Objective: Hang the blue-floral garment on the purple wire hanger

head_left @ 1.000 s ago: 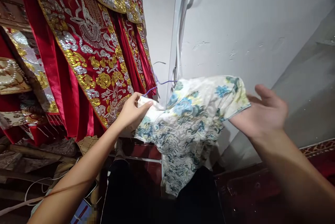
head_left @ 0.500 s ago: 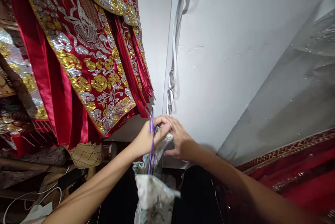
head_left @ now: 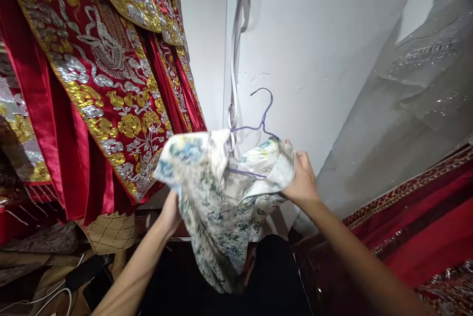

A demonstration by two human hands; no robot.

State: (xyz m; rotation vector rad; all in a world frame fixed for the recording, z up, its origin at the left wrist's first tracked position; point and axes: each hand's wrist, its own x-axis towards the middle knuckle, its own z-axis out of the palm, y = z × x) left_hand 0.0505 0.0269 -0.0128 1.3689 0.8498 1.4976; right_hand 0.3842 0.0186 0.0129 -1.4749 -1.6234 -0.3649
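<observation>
A white shirt with a blue and green floral print (head_left: 218,207) is spread between my two hands. Inside its collar opening sits a purple wire hanger (head_left: 263,121), its hook rising above the neckline. My left hand (head_left: 171,212) grips the garment's left side near the sleeve; the cloth hides most of its fingers. With my right hand (head_left: 301,178) I hold the right shoulder beside the collar, fingers wrapped around the fabric and the hanger's end.
Red satin garments with gold and silver embroidery (head_left: 121,89) hang at the left. A white cable (head_left: 234,50) runs down the white wall (head_left: 295,35). Sheer silvery fabric (head_left: 414,94) and red beaded cloth (head_left: 424,222) lie at right. Black devices (head_left: 86,271) with cords sit lower left.
My hands were together at the middle and have moved apart. The shirt, bunched below them before, is now raised and opened out, with the hanger's hook turned upright at its neck.
</observation>
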